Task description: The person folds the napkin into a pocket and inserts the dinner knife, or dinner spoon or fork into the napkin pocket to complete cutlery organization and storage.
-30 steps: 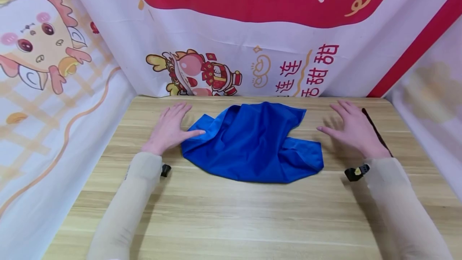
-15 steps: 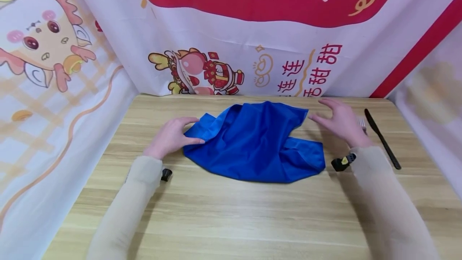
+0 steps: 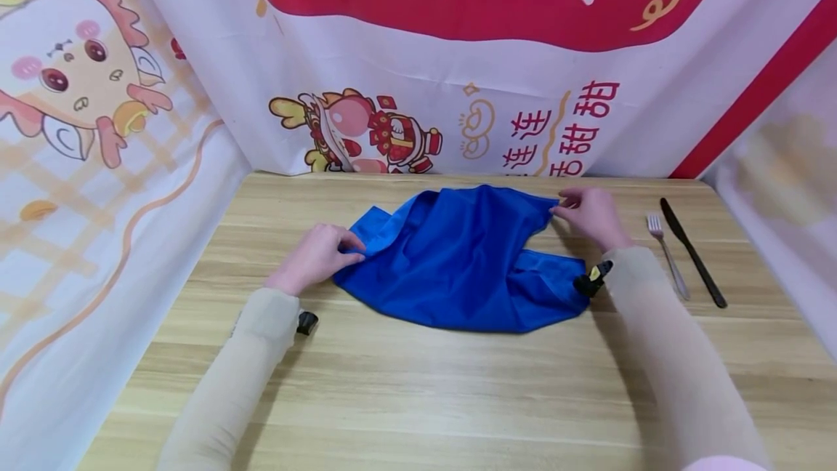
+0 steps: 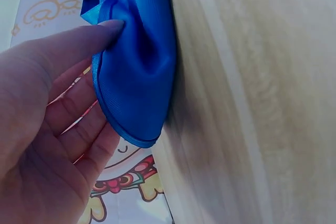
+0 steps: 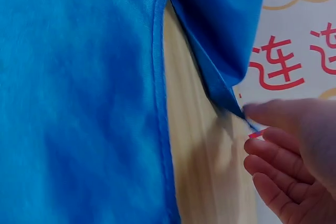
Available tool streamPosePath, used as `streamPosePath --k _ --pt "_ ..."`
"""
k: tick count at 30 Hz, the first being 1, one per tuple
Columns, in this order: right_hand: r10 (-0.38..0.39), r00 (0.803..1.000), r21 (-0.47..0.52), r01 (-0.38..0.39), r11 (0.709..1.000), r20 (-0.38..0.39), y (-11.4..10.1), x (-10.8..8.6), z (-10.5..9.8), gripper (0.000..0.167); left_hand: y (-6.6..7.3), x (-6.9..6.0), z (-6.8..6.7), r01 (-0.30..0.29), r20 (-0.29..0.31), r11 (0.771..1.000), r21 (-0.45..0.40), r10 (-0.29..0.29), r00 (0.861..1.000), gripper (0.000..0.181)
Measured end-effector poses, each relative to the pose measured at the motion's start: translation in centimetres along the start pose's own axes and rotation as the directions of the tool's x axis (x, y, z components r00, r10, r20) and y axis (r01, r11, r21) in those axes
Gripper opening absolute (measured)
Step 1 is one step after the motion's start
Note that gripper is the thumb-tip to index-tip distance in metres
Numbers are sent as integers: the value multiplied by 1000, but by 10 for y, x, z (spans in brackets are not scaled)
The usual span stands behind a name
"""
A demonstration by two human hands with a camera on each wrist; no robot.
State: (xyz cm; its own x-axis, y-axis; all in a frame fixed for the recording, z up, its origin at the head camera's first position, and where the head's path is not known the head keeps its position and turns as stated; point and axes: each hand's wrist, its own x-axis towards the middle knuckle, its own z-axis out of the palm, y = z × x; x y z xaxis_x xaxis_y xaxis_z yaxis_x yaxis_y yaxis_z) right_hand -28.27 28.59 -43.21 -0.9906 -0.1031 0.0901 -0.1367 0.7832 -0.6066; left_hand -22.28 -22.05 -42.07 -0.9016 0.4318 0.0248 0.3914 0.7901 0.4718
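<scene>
A crumpled blue cloth (image 3: pixel 458 260) lies on the wooden table. At its left end my left hand (image 3: pixel 317 256) pinches the cloth's edge; in the left wrist view the thumb of that hand (image 4: pixel 58 108) lies on the blue fabric (image 4: pixel 139 77), with the fingers behind it. My right hand (image 3: pixel 591 215) pinches the pointed far-right corner. The right wrist view shows the corner of the cloth (image 5: pixel 220 85) between the thumb and fingertips of this hand (image 5: pixel 294 156), slightly blurred.
On the right side of the wooden table (image 3: pixel 418 391) lie a fork (image 3: pixel 667 254) and, beside it, a black knife (image 3: pixel 693 251). A printed curtain (image 3: pixel 458 57) hangs behind the table's far edge, with more printed cloth at both sides.
My right hand has moved left to the cloth's corner and closed on it, uncovering the fork and knife. My left hand's fingers have closed on the left edge.
</scene>
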Motion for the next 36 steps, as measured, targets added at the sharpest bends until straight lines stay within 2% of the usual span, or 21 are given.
streamPosePath --k 5,10,13,15,17,20,23,25,28,30,32,34,36 --pt "40 999 14 -40 999 14 0 3 5 37 0 1 0 -15 -34 999 -32 14 999 8" --pt "97 995 36 -97 995 26 1 2 5 34 -1 3 -3 -12 -66 998 -59 8 998 10" --pt "108 994 51 -109 993 11 1 1 1 28 -3 2 -6 -12 -96 998 -65 6 995 11" --pt "92 996 73 -90 993 -20 1 1 -3 27 -5 2 -8 -11 -128 998 -68 2 992 11" --pt "77 994 109 -69 992 -76 -2 1 -11 26 -7 2 -11 -6 -169 997 -83 -8 986 11" --pt "74 982 145 -49 988 -176 -9 -1 -29 28 -10 0 -16 7 -237 994 -108 -32 971 12" --pt "125 963 185 -81 979 -240 -22 -7 -52 32 -14 -1 -20 24 -294 992 -124 -60 954 12" --pt "160 950 237 -96 967 -267 -33 -12 -67 36 -17 -1 -21 27 -315 992 -121 -64 947 11" --pt "178 941 328 -77 941 -289 -52 -20 -85 37 -21 0 -19 34 -308 994 -104 -64 949 11" --pt "159 943 367 -43 929 -293 -69 -26 -93 35 -22 1 -16 42 -291 995 -87 -66 955 15" --pt "111 954 362 -4 932 -277 -89 -35 -98 35 -17 3 -15 41 -277 997 -72 -60 959 23" --pt "18 963 314 70 947 -269 -111 -43 -99 33 -4 6 -16 27 -281 997 -65 -44 959 34" --pt "-94 961 257 163 953 -260 -132 -52 -96 29 17 10 -21 -21 -295 998 -59 2 955 44"
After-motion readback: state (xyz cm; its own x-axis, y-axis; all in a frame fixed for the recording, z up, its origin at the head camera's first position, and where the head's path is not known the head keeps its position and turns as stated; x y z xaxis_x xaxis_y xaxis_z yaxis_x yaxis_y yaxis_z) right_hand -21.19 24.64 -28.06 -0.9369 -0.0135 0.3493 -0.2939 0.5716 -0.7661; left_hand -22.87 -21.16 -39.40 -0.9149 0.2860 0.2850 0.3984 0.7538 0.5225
